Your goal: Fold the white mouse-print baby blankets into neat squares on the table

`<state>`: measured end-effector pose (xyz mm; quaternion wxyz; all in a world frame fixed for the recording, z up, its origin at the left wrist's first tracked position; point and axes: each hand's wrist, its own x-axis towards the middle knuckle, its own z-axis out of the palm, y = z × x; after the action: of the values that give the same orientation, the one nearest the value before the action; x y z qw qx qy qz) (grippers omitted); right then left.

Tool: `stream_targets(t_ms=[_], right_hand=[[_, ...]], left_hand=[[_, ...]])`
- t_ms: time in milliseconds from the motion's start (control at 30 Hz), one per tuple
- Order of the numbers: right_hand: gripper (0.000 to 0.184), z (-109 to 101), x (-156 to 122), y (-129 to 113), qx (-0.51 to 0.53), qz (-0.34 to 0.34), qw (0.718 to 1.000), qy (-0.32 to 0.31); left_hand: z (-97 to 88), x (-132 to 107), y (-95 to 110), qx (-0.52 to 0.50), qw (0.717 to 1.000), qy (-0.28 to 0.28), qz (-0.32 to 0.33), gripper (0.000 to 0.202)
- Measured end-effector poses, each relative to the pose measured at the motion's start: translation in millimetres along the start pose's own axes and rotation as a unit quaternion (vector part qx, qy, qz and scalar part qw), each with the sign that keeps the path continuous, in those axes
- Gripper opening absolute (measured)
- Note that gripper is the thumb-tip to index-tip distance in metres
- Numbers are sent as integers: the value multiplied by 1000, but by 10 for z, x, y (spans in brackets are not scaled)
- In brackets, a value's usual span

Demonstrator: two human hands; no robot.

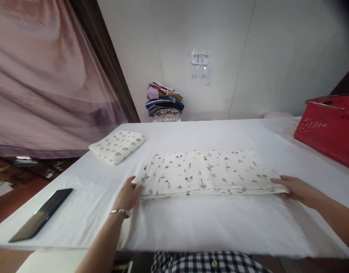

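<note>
A white cloth printed with small figures (205, 172) lies folded into a long strip across the middle of the white table (191, 223). My left hand (129, 195), with a bracelet at the wrist, grips the strip's near left corner. My right hand (295, 188) pinches the near right corner, thumb on top and fingers under the edge. A second patterned cloth, folded into a small rectangle (117, 145), rests on the table to the far left of my left hand.
A dark phone (42, 214) lies near the table's left front edge. A red basket (329, 127) stands at the right edge. A stack of folded clothes (164, 102) sits against the white back wall. A pink curtain (46, 76) hangs at the left.
</note>
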<state>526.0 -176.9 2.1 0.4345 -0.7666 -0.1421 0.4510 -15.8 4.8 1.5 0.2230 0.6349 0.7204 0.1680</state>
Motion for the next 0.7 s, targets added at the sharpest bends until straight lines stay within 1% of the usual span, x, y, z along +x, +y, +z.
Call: stream_targets(t_ms=[67, 100, 167, 233, 300, 400, 467, 533, 600, 667, 700], right_hand=[[14, -9, -23, -31, 19, 1, 999, -42], [13, -6, -36, -56, 23, -4, 998, -52], [11, 22, -67, -128, 28, -24, 998, -54], [10, 79, -106, -232, 31, -59, 997, -46], [16, 171, -151, -368, 15, -99, 994, -52], [28, 400, -239, -630, -32, -166, 981, -92], [35, 634, -328, -839, -63, -209, 968, -123], [36, 943, -451, -1060, -87, -240, 955, -153], [34, 1331, -599, -1261, -88, -258, 944, -189], [33, 1794, -751, -1400, -75, -266, 933, -229], [34, 2052, -822, -1432, -72, -264, 929, -251]], left_hand=[[-5, 5, -5, -13, 1000, 3, 0, 60], [-4, 10, -7, -20, 1000, 4, 0, 60], [5, 28, -18, -46, 999, 3, -7, 60], [18, 58, -41, -86, 996, -4, -23, 61], [30, 86, -64, -144, 988, -8, -46, 61], [29, 89, -54, -252, 964, -14, -82, 62], [13, 58, -13, -307, 946, -20, -101, 64], [-7, 13, 41, -352, 928, -34, -119, 64], [-25, -31, 85, -393, 908, -49, -137, 61], [-32, -64, 107, -423, 892, -57, -149, 59], [-31, -76, 108, -433, 886, -57, -153, 58]])
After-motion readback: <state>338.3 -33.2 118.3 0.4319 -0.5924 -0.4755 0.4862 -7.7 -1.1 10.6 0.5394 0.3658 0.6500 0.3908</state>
